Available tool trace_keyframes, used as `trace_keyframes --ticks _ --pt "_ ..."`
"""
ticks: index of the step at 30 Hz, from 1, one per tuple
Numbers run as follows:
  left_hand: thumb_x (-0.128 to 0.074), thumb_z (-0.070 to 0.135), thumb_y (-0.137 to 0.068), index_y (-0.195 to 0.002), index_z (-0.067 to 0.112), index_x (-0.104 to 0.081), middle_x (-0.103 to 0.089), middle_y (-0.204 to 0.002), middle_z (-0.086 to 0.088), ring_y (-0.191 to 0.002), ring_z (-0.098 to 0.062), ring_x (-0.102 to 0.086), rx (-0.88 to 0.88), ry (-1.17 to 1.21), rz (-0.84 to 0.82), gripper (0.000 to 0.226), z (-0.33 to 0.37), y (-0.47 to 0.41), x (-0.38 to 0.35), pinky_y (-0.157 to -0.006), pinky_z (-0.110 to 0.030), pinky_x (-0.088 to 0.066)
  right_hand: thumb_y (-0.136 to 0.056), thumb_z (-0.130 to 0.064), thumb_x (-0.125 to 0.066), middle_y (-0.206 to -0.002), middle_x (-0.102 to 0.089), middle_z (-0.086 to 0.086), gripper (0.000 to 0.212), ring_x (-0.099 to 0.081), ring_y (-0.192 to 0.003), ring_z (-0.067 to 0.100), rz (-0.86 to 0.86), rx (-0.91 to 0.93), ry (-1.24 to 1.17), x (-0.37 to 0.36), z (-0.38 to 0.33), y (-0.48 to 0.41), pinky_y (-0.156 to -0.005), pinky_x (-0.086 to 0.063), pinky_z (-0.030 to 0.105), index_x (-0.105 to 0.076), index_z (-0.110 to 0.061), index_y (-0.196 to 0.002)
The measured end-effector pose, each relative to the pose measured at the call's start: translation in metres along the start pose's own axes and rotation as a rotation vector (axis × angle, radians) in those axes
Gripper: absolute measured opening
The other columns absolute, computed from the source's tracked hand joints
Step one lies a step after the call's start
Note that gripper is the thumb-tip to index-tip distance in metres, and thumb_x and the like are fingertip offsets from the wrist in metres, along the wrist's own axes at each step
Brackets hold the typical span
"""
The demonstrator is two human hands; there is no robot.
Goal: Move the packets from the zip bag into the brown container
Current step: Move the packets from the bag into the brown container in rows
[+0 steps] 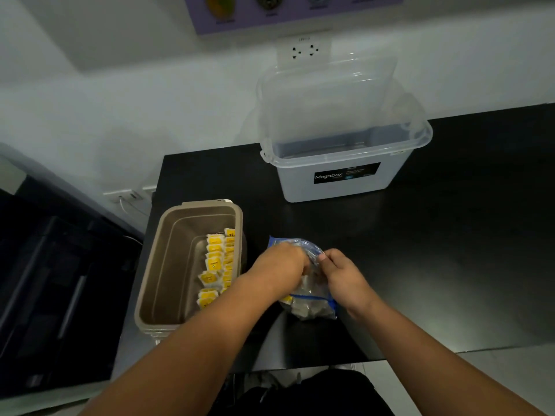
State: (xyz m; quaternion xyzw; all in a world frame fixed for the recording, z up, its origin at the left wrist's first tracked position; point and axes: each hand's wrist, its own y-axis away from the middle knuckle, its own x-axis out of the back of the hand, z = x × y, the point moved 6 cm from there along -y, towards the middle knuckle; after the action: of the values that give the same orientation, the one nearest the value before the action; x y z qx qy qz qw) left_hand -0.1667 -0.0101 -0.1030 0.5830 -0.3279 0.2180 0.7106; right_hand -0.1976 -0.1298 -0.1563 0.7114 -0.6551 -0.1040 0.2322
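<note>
Nearby, clear Megabox bin [345, 172] behind hands [279, 262], zip bag [312, 304]

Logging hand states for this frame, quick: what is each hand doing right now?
Left hand: reaching into the zip bag; fingers hidden, so grip cannot be told.
Right hand: closed, pinching the zip bag's edge.

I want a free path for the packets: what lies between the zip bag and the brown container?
In the head view, only bare black table separates the zip bag from the brown container; the left forearm crosses above it.
</note>
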Motion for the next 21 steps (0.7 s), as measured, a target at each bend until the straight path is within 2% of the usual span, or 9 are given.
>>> trace_keyframes --ticks 2,6,8,12,14,15,18,21 --pt "-0.065 0.019 -0.093 -0.118 0.024 -0.070 -0.067 -0.110 -0.004 -0.092 -0.020 -0.061 -0.014 0.006 0.008 0.026 0.002 -0.004 -0.005 -0.074 -0.032 -0.047 -0.110 -0.029 -0.048 -0.088 -0.064 0.003 0.024 -0.058 -0.082 0.017 -0.021 0.011 0.008 0.002 0.000 -0.001 -0.077 -0.049 0.038 -0.063 -0.020 -0.092" --pt "-0.067 0.021 -0.092 -0.122 0.027 -0.068 -0.066 -0.115 -0.002 -0.105 -0.023 -0.064 -0.006 -0.008 -0.022 0.030 0.005 0.000 -0.010 -0.091 -0.037 -0.055 -0.110 -0.030 -0.047 -0.095 -0.066 0.008 0.024 -0.060 -0.088 0.019 -0.050 0.003 0.023 0.005 -0.001 -0.002 -0.085 -0.054 0.046 -0.063 -0.019 -0.094" --pt "-0.066 0.023 -0.092 -0.119 0.026 -0.070 -0.067 -0.114 -0.002 -0.104 -0.022 -0.064 -0.008 0.033 0.010 0.027 0.007 0.002 -0.006 -0.093 -0.038 -0.055 -0.110 -0.031 -0.047 -0.098 -0.066 0.008 0.024 -0.061 -0.088 0.020 -0.072 -0.009 0.041 0.006 0.000 -0.003 -0.087 -0.055 0.048 -0.063 -0.019 -0.096" --pt "-0.064 0.027 -0.091 -0.099 0.024 -0.074 -0.070 -0.096 0.002 -0.089 -0.016 -0.067 -0.027 0.129 0.193 0.013 0.000 0.014 -0.001 -0.084 -0.036 -0.058 -0.110 -0.031 -0.046 -0.094 -0.065 0.005 0.024 -0.059 -0.086 0.018 -0.102 -0.012 0.043 0.008 -0.001 -0.007 -0.081 -0.052 0.042 -0.062 -0.018 -0.096" --pt "-0.067 0.028 -0.089 -0.087 0.029 -0.070 -0.067 -0.084 0.008 -0.079 -0.010 -0.065 -0.019 0.268 0.313 0.004 -0.009 0.019 0.003 -0.073 -0.027 -0.056 -0.110 -0.029 -0.046 -0.091 -0.064 0.003 0.024 -0.058 -0.083 0.016 -0.124 -0.016 0.041 0.008 -0.001 -0.009 -0.078 -0.050 0.037 -0.062 -0.017 -0.096" --pt "-0.068 0.027 -0.089 -0.085 0.032 -0.066 -0.065 -0.082 0.010 -0.076 -0.006 -0.063 -0.008 0.341 0.346 0.007 -0.013 0.021 0.005 -0.068 -0.023 -0.052 -0.110 -0.029 -0.046 -0.091 -0.064 0.003 0.024 -0.058 -0.083 0.015 -0.132 -0.019 0.041 0.009 -0.002 -0.011 -0.077 -0.049 0.036 -0.062 -0.017 -0.097" --pt "-0.068 0.024 -0.092 -0.095 0.036 -0.060 -0.063 -0.086 0.012 -0.076 -0.003 -0.063 0.019 0.507 0.380 0.015 -0.016 0.024 0.007 -0.064 -0.018 -0.046 -0.110 -0.028 -0.046 -0.093 -0.067 0.004 0.023 -0.062 -0.083 0.016 -0.142 -0.027 0.031 0.012 -0.002 -0.013 -0.076 -0.051 0.035 -0.063 -0.016 -0.099" --pt "-0.063 0.020 -0.094 -0.107 0.032 -0.066 -0.065 -0.093 0.010 -0.083 -0.007 -0.064 0.028 0.467 0.374 0.019 -0.010 0.024 0.002 -0.073 -0.025 -0.053 -0.110 -0.029 -0.046 -0.095 -0.069 0.005 0.024 -0.065 -0.084 0.017 -0.164 -0.050 0.015 0.013 -0.003 -0.016 -0.075 -0.054 0.035 -0.063 -0.015 -0.103"
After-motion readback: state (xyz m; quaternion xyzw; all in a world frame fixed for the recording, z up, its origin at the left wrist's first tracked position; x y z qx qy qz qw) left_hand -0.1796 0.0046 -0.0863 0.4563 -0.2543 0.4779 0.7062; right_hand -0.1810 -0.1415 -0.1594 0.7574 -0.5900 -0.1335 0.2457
